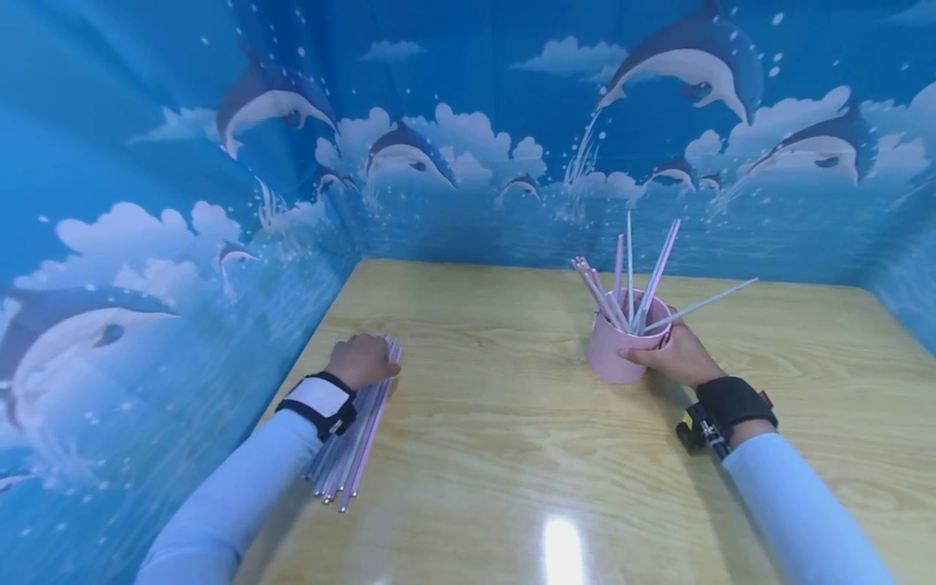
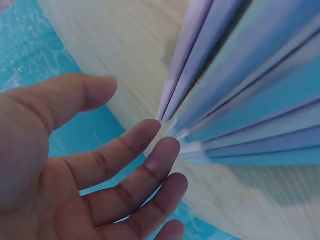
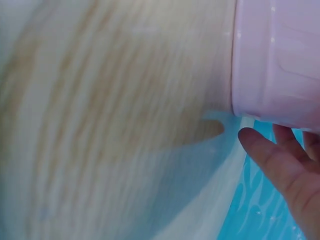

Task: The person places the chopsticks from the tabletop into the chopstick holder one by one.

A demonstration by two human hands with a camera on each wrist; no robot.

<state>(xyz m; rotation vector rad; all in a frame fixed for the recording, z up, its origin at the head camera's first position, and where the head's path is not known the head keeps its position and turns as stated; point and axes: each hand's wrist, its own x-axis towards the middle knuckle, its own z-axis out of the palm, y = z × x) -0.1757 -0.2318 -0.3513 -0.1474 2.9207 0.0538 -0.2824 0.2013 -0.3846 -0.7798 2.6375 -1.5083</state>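
Observation:
On the left of the table lies a bundle of long, thin, straw-like sticks (image 1: 360, 455) in pink, lilac and pale blue. My left hand (image 1: 361, 361) is over their far ends. In the left wrist view its fingers (image 2: 125, 192) are loosely bent beside the stick ends (image 2: 210, 150), thumb apart, nothing pinched. A pink round pot (image 1: 614, 357) stands upright on the right, holding several similar sticks (image 1: 630, 276) that lean different ways. My right hand (image 1: 683, 357) holds the pot's right side, thumb across its front. In the right wrist view the pot (image 3: 280, 60) partly hides the fingers.
The wood-grain table (image 1: 475, 422) stretches between the two hands. Blue dolphin-print cloth (image 1: 468, 162) hangs behind it and along the left and right sides. A bright light reflection shows near the front edge.

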